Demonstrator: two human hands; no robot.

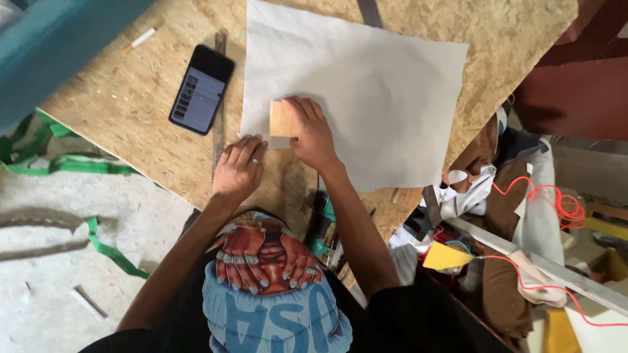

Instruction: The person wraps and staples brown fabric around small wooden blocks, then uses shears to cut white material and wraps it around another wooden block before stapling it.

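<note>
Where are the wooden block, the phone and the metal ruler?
wooden block point(282, 119), head view, on its bare top face left of the fingers.
phone point(199, 93), head view, middle of the lit screen.
metal ruler point(218, 140), head view, on the strip below the phone.

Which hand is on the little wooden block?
The right hand presses the small wooden block onto the big grey sheet. The left hand lies flat on the chipboard table just off the sheet's corner, wearing a ring.

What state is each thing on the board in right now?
Wooden block: on the sheet, under the right hand.
Grey sheet: spread flat on the board.
Left hand: flat at the sheet's corner.
Phone: face up, screen lit.
</note>
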